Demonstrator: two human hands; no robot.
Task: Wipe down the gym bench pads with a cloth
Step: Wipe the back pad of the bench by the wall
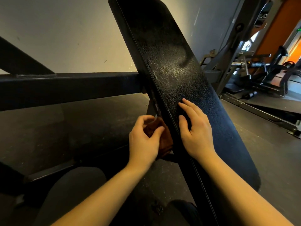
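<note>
1. Pale wall (pixel 57 30) fills the upper left. A few dark scuffs and light scratches mark it.
2. Black horizontal steel beam (pixel 73 88) runs in from the left edge, low in front of the wall.
3. Black diagonal brace (pixel 21 57) slopes down from the left edge and meets the beam's top face.
4. Dark rubber floor (pixel 73 128) lies below the beam, flecked with pale specks and dust.
5. Grey machine upright (pixel 231 51) leans at upper right.
6. More gym equipment (pixel 267 67) sits far right, black and grey frames crowded together. Details too small to tell.
7. Orange panel (pixel 280 22) stands behind that equipment.
8. Black floor rail (pixel 260 111) lies on the floor at right, running toward the right edge.
</note>
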